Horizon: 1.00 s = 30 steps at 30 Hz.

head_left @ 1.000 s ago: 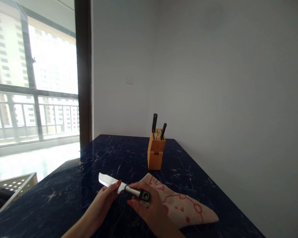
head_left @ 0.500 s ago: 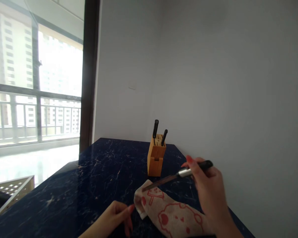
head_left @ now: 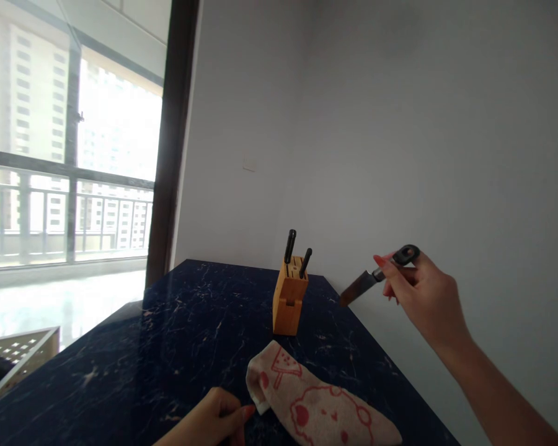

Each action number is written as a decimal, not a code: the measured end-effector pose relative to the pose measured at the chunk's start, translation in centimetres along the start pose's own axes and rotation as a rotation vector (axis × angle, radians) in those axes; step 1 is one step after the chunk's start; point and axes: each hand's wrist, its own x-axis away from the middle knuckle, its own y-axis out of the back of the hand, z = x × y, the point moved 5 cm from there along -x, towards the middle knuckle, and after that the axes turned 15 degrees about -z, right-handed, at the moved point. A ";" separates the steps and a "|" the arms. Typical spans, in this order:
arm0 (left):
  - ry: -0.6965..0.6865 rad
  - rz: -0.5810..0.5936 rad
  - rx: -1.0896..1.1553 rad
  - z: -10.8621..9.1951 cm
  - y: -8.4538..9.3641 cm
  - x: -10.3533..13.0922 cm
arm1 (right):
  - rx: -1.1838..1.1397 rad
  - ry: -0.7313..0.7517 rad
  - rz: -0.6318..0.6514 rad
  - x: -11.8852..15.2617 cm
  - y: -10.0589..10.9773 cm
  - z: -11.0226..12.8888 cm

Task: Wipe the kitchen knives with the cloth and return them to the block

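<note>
My right hand [head_left: 423, 297] is raised above the right side of the dark marble table [head_left: 167, 334], gripping a knife [head_left: 376, 275] by its black handle, the blade pointing left and down toward a wooden knife block [head_left: 288, 296]. The block stands upright at the back of the table with two black handles sticking out of its slots. My left hand [head_left: 209, 421] rests low on the table, fingers curled, its fingertips at the edge of a beige cloth [head_left: 316, 406] printed with red drawings.
A grey wall runs along the right and back of the table. A large window with a dark frame [head_left: 167, 142] is on the left, with a railing and buildings beyond. A pale perforated box [head_left: 18, 353] sits at the lower left beside the table.
My right hand lifted the knife off the cloth and carried it up and to the right. My left hand let go of the blade and dropped to the cloth's edge.
</note>
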 end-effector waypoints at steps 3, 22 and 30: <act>0.009 0.001 0.041 0.5 0.0 -0.1 | -0.064 0.063 -0.049 -0.8 -2.1 0.4; 0.024 0.000 0.052 0.1 0.1 0.1 | -0.157 0.025 -0.025 -3.7 -6.9 0.7; 0.045 0.005 0.103 0.5 0.1 0.2 | -0.144 0.042 0.005 -3.9 -7.8 1.4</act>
